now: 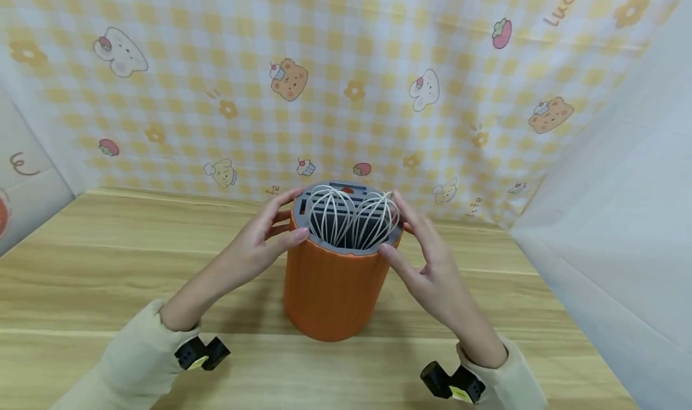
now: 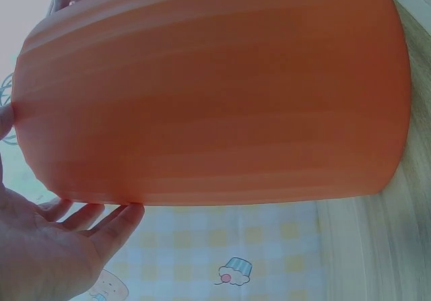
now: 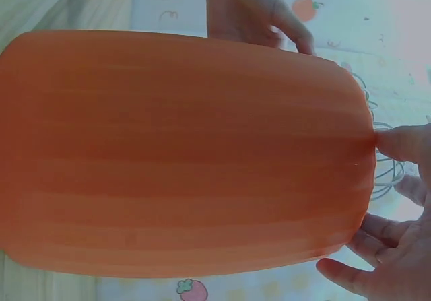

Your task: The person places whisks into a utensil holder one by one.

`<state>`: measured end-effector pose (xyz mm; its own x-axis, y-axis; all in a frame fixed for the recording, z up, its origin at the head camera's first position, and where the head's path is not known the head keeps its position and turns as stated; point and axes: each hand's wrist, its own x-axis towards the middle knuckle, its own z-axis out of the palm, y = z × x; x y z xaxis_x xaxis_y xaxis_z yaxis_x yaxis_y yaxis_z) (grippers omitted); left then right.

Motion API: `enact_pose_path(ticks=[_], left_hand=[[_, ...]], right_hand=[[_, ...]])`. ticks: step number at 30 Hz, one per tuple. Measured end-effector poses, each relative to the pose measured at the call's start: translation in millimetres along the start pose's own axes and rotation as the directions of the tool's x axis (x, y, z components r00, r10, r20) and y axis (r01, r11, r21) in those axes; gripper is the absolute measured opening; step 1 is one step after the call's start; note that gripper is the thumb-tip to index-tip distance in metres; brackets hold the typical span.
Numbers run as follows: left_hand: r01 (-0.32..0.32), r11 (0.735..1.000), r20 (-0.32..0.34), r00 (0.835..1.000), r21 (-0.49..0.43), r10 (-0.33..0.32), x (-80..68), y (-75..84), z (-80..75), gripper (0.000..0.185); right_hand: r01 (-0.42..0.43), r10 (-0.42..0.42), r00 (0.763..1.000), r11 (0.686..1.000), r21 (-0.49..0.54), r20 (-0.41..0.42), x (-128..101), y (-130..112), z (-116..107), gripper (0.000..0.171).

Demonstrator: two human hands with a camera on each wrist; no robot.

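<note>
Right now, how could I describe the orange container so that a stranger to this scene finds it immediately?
Look at the wooden table in front of the checked cartoon backdrop. At its middle, between the left hand and the right hand, stands the orange ribbed cylinder. It alone has a grey slotted top holding two white wire whisks.

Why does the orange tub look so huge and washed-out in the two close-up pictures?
Head view: even, soft light and sharp focus; the orange tub casts a faint shadow on the wooden table. Left wrist view: the lens sits very near, so the tub fills the frame, bulging and hazy. Right wrist view: the same bulge, with a pale bluish cast.
</note>
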<state>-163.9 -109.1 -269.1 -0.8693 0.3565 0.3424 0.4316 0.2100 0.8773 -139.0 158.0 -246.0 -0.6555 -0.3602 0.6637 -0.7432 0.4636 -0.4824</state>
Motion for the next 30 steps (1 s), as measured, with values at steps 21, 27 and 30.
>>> enact_pose_path(ticks=[21,27,30], left_hand=[[0.023,0.998,0.015,1.000,0.056,-0.024,-2.0,6.8,-1.1,0.063],[0.077,0.995,0.032,0.996,0.066,-0.079,-6.1,13.9,-1.7,0.072],[0.115,0.990,0.046,0.992,0.081,-0.119,-8.7,18.3,0.0,0.077]], right_hand=[[-0.201,0.206,0.978,0.975,-0.093,0.043,-5,-1,-43,0.079],[-0.297,0.312,0.932,0.949,-0.103,0.185,-5,-4,-29,0.081],[-0.343,0.358,0.902,0.934,-0.103,0.240,-6,-7,-20,0.084]])
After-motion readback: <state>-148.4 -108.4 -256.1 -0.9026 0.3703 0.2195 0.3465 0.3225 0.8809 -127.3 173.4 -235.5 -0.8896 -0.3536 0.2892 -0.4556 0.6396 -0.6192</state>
